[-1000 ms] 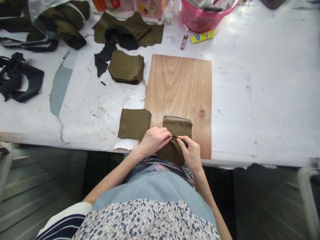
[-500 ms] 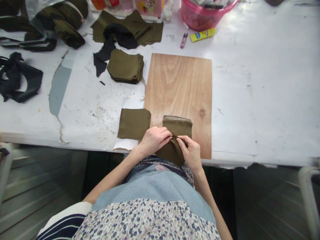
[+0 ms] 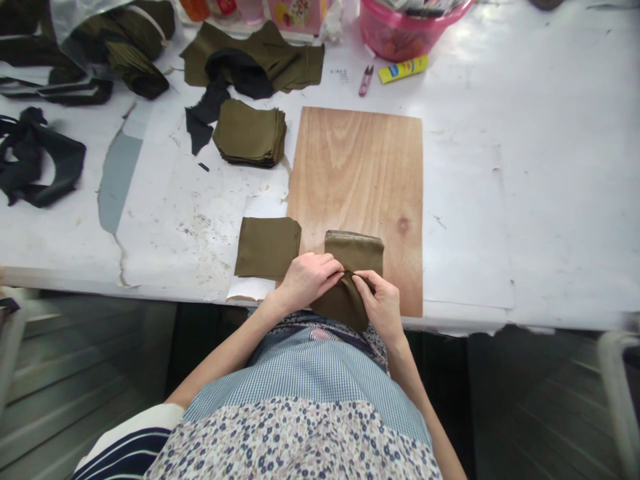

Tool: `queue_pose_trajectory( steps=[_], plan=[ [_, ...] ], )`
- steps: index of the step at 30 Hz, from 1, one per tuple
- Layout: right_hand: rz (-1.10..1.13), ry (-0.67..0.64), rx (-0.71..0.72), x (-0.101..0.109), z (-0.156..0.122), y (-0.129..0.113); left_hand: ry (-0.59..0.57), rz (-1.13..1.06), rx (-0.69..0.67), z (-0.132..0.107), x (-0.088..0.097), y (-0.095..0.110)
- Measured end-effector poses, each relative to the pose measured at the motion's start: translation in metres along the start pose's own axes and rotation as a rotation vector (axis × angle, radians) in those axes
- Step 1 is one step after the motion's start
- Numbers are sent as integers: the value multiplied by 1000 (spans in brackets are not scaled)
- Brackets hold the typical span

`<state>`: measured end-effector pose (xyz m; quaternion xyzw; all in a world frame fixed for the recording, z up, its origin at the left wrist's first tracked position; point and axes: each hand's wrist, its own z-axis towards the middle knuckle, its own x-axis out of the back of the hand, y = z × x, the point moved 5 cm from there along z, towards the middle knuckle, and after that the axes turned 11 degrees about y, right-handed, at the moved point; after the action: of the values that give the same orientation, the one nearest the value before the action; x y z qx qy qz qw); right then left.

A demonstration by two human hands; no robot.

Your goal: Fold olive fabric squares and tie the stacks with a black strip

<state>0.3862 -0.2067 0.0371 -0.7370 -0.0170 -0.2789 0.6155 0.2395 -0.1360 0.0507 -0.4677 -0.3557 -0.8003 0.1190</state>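
Observation:
Both of my hands pinch one olive-green fabric piece point(image 3: 340, 303) at the near edge of the white table point(image 3: 525, 187). My left hand point(image 3: 307, 280) grips its upper left edge with closed fingers. My right hand point(image 3: 383, 300) pinches the same edge from the right. The piece hangs down over the table edge toward my lap. Behind it lies a small stack of olive fabric pieces point(image 3: 356, 248) on a wooden board point(image 3: 357, 173). Another olive fabric square point(image 3: 267, 247) lies flat just left of my left hand.
A thicker stack of olive squares point(image 3: 250, 133) sits beyond the board's left corner, with loose olive and black fabric point(image 3: 250, 60) behind it. Black straps point(image 3: 35, 157) lie far left. Thread snips point(image 3: 365, 79), a yellow tube point(image 3: 403, 69) and a pink tub point(image 3: 410, 30) stand at the back.

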Motion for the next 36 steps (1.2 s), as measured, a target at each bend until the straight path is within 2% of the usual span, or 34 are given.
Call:
queue_pose_trajectory(
  steps=[36],
  plan=[
    [-10,10,15,-1,-1,-2,7,-5,14,2,-1,0]
  ],
)
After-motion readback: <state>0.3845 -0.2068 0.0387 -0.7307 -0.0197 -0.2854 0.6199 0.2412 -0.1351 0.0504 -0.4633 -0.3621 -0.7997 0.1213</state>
